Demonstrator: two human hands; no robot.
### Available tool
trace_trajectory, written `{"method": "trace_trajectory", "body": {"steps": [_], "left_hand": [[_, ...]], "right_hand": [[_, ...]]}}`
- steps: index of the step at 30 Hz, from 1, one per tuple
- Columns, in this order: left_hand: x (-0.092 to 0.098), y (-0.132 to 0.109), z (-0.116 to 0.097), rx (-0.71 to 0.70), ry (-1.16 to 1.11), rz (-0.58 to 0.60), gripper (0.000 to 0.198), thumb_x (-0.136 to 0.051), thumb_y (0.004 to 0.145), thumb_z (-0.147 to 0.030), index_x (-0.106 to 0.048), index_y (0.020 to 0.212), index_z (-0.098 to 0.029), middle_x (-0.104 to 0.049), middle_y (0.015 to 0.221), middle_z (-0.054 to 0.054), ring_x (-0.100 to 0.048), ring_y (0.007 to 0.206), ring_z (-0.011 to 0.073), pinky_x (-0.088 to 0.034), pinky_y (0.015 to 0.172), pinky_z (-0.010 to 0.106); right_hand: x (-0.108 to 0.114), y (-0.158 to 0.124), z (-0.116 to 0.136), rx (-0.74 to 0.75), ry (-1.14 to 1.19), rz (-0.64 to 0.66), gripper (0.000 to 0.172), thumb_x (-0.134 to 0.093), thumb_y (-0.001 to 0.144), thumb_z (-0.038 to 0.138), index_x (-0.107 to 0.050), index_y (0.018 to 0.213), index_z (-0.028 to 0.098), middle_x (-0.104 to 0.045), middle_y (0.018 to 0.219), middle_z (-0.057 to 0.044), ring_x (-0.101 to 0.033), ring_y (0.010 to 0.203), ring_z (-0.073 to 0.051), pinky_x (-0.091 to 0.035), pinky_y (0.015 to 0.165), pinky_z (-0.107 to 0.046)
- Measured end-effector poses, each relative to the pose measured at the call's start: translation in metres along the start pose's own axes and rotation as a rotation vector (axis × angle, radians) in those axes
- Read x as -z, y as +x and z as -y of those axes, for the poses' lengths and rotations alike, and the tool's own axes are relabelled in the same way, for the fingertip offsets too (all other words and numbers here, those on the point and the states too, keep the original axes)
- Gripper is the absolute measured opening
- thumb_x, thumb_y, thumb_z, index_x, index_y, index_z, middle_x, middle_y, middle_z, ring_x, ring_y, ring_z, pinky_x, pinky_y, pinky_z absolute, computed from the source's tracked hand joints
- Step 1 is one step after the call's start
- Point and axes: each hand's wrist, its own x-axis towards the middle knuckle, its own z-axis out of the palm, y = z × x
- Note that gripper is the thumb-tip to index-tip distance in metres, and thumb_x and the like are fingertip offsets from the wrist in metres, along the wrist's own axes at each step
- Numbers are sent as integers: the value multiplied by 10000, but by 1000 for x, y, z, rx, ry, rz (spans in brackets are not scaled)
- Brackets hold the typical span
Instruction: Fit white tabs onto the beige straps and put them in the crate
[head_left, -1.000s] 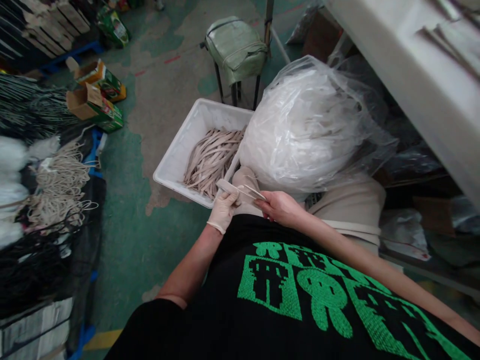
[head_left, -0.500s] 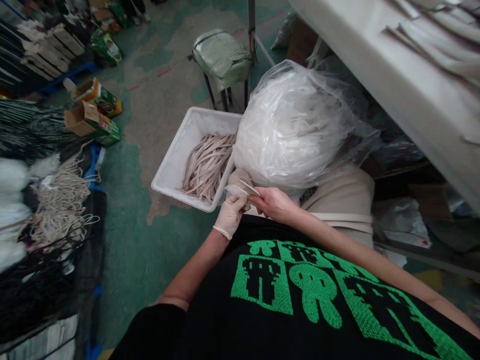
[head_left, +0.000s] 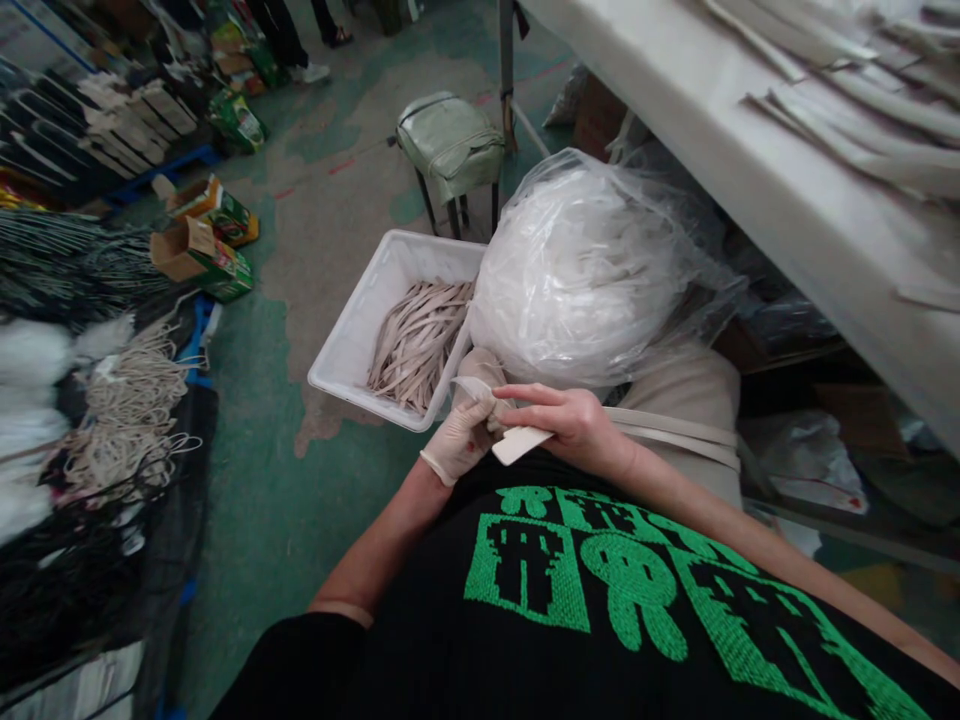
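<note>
Both left hand and right hand pinch pale strips, partly hidden by their fingers.

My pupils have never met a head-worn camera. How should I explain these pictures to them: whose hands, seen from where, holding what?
There is no machine here, just a person's two hands. One camera, worn on the head, looks forward and down past the shirt. The left hand wears a pale glove and pinches a whitish piece, too small to identify. The bare right hand holds a pale flat piece. Just beyond them, a white bin contains greyish-beige strips, beside a bulging clear plastic bag. More pale strips lie on the table at upper right.
</note>
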Motion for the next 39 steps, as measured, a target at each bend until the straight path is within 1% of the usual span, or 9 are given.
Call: {"method": "trace_trajectory", "body": {"steps": [6,10,13,16,19,21,24,29,39], "left_hand": [[-6,-5,6,26,-61,148,269,-824,713,-236,-693,916,-119,-719,872,37,-657,769,138,-515,737,235],[-2,-3,11,189,-187,247,341,-593,913,-382,-683,1062,-89,-720,1063,122,-680,977,233,-533,897,358],[15,19,8,209,-295,18,442,-460,977,-431,-648,1129,-61,-731,992,142,-704,886,215,-567,817,340],[38,45,-11,26,-445,-314,386,-427,1005,-328,-619,1157,-30,-719,786,97,-691,697,146,-566,685,250],[53,58,-39,-171,-503,-410,350,-359,1030,-251,-589,1236,-86,-704,737,33,-658,612,85,-542,630,182],[52,55,-51,-259,-432,-354,329,-383,1018,-197,-587,1273,-156,-697,734,-6,-621,562,50,-515,596,145],[39,42,-50,-323,-109,-81,366,-565,941,-212,-599,1305,-200,-683,731,-14,-584,538,54,-486,552,151],[19,26,-21,-151,449,307,546,-678,862,-417,-605,1328,-144,-693,698,35,-559,487,83,-410,459,175],[-1,20,10,91,765,447,568,-639,863,-499,-626,1285,-119,-681,668,47,-545,456,86,-391,417,171]], "right_hand": [[-3,4,-10,137,-139,-44,169,-605,933,202,-721,1054,211,-743,1146,-64,-736,896,-171,-552,708,-244],[9,5,2,48,-95,-122,155,-577,935,182,-721,992,183,-760,881,-39,-713,762,-146,-529,659,-227],[33,-1,28,-59,55,-104,122,-610,934,215,-729,916,194,-737,776,-11,-678,657,-118,-511,603,-212],[57,-13,52,-23,285,-54,76,-670,917,249,-725,885,208,-749,792,-13,-693,674,-126,-532,622,-217],[66,-25,59,0,460,-26,86,-700,902,281,-728,868,207,-757,783,-31,-705,684,-148,-552,632,-236],[63,-29,53,-81,537,-28,152,-683,911,331,-739,865,198,-749,756,-44,-686,641,-150,-546,577,-239],[53,-22,35,-276,600,-128,244,-646,918,417,-757,926,199,-753,837,-58,-625,565,-123,-516,485,-223],[58,8,-1,-407,619,-384,295,-682,852,476,-753,843,190,-708,1178,-90,-592,662,-108,-517,507,-203],[88,12,-32,-370,665,-544,330,-721,777,487,-769,913,189,-692,1226,-91,-611,857,-178,-495,519,-208]]}}
